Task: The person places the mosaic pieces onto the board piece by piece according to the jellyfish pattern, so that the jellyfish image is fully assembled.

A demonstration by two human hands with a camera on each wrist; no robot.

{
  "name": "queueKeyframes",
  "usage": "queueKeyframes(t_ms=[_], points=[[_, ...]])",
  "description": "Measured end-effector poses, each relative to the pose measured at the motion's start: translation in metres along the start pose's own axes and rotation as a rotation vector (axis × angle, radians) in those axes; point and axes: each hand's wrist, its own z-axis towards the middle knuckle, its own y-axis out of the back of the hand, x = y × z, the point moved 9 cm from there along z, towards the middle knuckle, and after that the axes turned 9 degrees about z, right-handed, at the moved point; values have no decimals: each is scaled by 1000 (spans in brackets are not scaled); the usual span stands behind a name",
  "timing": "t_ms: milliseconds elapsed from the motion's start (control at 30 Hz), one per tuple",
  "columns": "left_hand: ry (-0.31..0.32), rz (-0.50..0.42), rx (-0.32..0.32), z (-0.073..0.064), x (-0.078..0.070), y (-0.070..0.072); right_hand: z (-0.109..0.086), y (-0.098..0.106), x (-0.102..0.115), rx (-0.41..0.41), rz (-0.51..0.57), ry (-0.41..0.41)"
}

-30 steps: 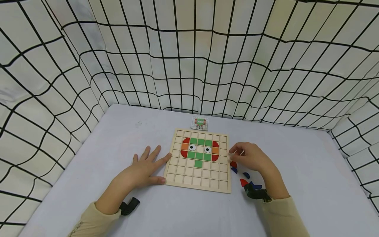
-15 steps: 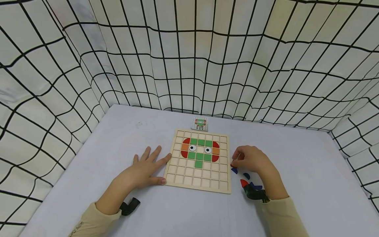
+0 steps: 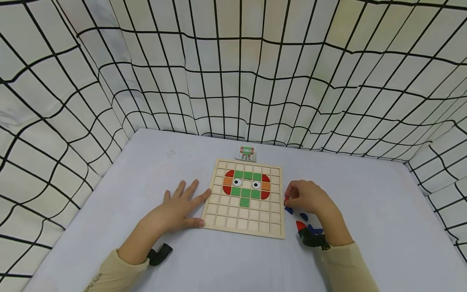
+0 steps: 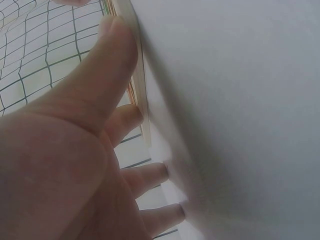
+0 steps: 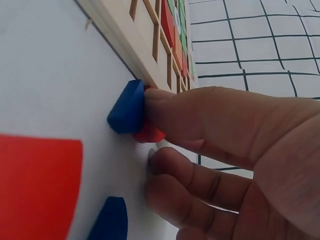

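Observation:
A wooden grid board [image 3: 243,215] lies on the pale table, with a green, red and orange face with two eyes [image 3: 246,185] set in its upper rows. My left hand [image 3: 181,206] rests flat on the table, thumb and forefinger against the board's left edge [image 4: 139,85]. Just off the board's right edge, my right hand [image 3: 292,197] pinches a small red piece [image 5: 150,134] with curled fingers. A blue piece [image 5: 127,107] lies against that red one.
More loose pieces lie by my right wrist: blue ones [image 3: 303,216] and a red one [image 3: 300,225], which shows large in the right wrist view [image 5: 37,185]. A small pattern card [image 3: 247,152] lies behind the board. Grid-printed cloth walls [image 3: 233,81] surround the table.
My right hand has sunk a little toward the table and its fingertips have closed on the red piece beside the board. The left hand and the board have not moved.

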Motion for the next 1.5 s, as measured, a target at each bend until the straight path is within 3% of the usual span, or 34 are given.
queueKeyframes(t_ms=[467, 867, 1200, 1500], points=[[2, -6, -3, 0, 0, 1, 2, -3, 5, 43, 78, 53], [-5, -10, -13, 0, 0, 1, 0, 4, 22, -26, 192, 215], [-4, -8, -13, 0, 0, 1, 1, -2, 35, -60, 273, 263], [-3, -15, -9, -1, -1, 2, 3, -14, 44, -55, 279, 286]])
